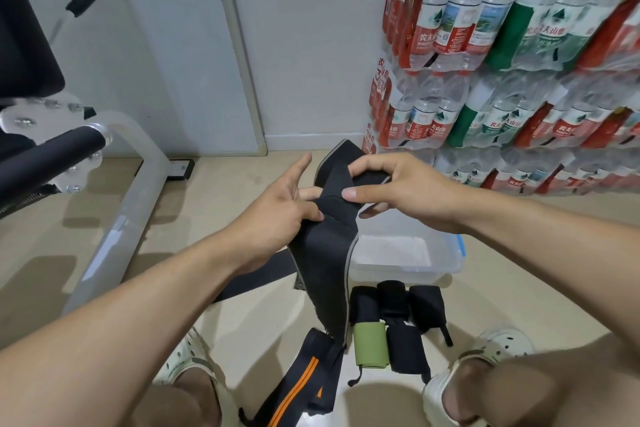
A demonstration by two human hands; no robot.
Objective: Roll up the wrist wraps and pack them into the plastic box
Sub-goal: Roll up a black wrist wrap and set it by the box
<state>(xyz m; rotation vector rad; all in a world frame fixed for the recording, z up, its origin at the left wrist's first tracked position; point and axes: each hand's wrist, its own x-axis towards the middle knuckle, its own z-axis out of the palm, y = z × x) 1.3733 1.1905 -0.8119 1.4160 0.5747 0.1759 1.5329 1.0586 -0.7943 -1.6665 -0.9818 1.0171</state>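
You hold the black wrist wrap (329, 253) up in front of you, above the floor, so its long tail hangs free toward your feet and gravity keeps it straight for rolling. Your right hand (401, 191) curls its thumb and fingers round the folded top end, which looks like the start of the roll's core. Your left hand (284, 204) pinches the wrap's edge with the thumb while the forefinger sticks out loose, steadying the band so the turns stack evenly, as I judge it. The plastic box (408, 260) sits open on the floor just beyond the hanging tail, near enough to drop rolls in; no wrap shows inside it. The rolled wraps (394, 302) and a green roll (369, 345) lie grouped just before it, between your shoes. The orange-striped wrap (298, 385) lies unrolled by your left foot, apparently waiting its turn.
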